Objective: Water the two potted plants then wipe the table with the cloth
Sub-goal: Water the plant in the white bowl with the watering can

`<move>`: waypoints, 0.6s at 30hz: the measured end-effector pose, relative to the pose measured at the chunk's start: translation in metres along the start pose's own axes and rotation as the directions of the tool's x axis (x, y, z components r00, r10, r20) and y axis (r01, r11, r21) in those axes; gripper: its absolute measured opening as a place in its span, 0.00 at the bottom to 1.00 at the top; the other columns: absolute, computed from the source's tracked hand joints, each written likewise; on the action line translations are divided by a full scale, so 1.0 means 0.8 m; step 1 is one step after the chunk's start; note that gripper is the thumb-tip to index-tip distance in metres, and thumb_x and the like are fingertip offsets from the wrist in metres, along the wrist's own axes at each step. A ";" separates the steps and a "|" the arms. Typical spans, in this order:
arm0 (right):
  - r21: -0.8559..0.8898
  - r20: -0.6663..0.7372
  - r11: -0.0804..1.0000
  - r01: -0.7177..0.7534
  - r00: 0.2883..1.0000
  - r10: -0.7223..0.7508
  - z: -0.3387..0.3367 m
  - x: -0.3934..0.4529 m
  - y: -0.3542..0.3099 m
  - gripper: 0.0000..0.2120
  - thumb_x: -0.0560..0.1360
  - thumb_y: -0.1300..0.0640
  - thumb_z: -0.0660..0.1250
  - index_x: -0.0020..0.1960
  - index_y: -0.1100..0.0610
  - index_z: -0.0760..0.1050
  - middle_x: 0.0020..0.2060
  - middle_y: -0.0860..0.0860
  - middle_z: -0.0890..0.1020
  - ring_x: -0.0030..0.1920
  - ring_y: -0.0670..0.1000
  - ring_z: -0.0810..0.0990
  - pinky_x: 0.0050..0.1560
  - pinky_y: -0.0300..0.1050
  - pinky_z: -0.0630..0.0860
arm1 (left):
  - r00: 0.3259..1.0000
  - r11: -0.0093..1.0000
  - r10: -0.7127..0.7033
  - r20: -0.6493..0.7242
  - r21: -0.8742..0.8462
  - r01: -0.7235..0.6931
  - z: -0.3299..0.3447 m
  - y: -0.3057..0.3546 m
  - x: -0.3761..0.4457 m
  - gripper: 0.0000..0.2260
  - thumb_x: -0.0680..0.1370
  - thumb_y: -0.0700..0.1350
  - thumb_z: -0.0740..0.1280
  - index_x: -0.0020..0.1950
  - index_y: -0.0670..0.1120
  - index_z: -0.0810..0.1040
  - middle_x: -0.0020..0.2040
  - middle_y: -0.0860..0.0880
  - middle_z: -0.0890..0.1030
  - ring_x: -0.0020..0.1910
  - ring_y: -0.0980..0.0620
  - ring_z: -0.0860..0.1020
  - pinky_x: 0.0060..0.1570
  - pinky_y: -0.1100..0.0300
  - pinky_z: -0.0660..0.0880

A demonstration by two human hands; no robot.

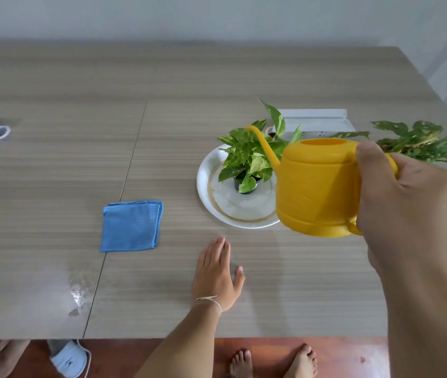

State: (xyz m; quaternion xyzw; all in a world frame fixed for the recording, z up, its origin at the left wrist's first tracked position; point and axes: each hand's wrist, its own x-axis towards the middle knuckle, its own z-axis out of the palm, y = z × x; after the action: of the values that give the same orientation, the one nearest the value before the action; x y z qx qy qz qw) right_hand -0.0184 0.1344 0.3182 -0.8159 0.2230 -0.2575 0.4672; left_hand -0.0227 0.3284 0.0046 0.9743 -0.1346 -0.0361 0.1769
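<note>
The right hand point(396, 192) grips the handle of the yellow plastic watering can point(316, 186), its thin spout aimed over the small leafy potted plant point(249, 162) standing on the white plate point(211, 203), likely to catch runoff. The second potted plant point(421, 140) sits behind. The left hand point(216, 274) rests flat on the wood-grain table point(53, 173), fingers straight, steadying. The folded blue cloth point(132, 226) waits nearby for wiping.

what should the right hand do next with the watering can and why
Probably tip the yellow watering can forward. The right hand grips its handle and holds it in the air, with the spout tip above the leaves of the potted plant on the white plate. No water is visibly pouring yet.
</note>
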 end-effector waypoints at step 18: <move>-0.094 -0.052 0.995 -0.013 0.999 0.008 -0.037 -0.004 0.002 0.23 0.79 0.41 0.61 0.30 0.50 0.64 0.19 0.46 0.60 0.22 0.47 0.58 0.29 0.43 0.56 | 0.999 1.000 0.000 -0.036 -0.006 0.000 0.010 -0.001 -0.001 0.29 0.77 0.57 0.60 0.73 0.41 0.69 0.77 0.44 0.66 0.77 0.45 0.62 0.75 0.47 0.60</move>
State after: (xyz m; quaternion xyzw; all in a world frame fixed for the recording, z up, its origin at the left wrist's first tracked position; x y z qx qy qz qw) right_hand -0.0394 0.1166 0.3287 -0.8289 0.2512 -0.2651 0.4237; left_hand -0.0240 0.3270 -0.0029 0.9742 -0.1314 -0.0191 0.1824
